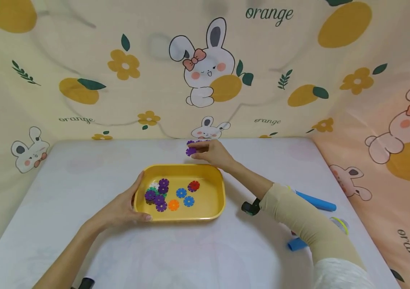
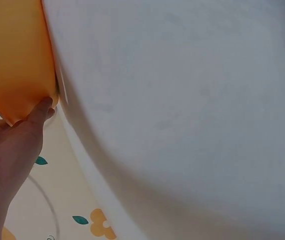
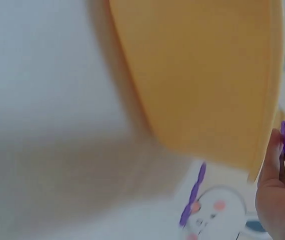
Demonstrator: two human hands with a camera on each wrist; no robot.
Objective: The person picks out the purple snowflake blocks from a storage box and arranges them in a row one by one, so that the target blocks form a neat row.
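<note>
- Where the white table (image 1: 82, 176) runs nearest the camera, two bare forearms reach forward over it, the right one in a beige sleeve (image 1: 299, 216) with a small black wrist camera (image 1: 250, 207) beside it.
- Just under that sleeve, blue tube-shaped items (image 1: 317, 202) lie on the table near its right edge, partly hidden by the arm.
- The left hand (image 1: 123, 206) rests against the left end of the shallow yellow plastic tray (image 1: 216, 200), its thumb lying along the near rim and its fingers curved up round the left wall; the left wrist view shows a fingertip pressed to the tray's outer corner.
- Inside the tray lie flat flower-shaped plastic discs: a cluster of purple discs (image 1: 159, 193) with a green and a white one tucked among them at the left, an orange disc (image 1: 173, 205) near the front, two blue discs (image 1: 185, 197) in the middle, and a red disc (image 1: 193, 186) to the right.
- Beyond the tray's far rim, the right hand (image 1: 214, 153) pinches a purple flower disc (image 1: 191, 151) between thumb and fingertips, just above the table.
- A few more purple discs (image 1: 195, 142) sit close to those fingertips, near the table's back edge.
- Behind everything hangs a cream cloth backdrop (image 1: 125, 64) printed with rabbits, oranges and flowers.
</note>
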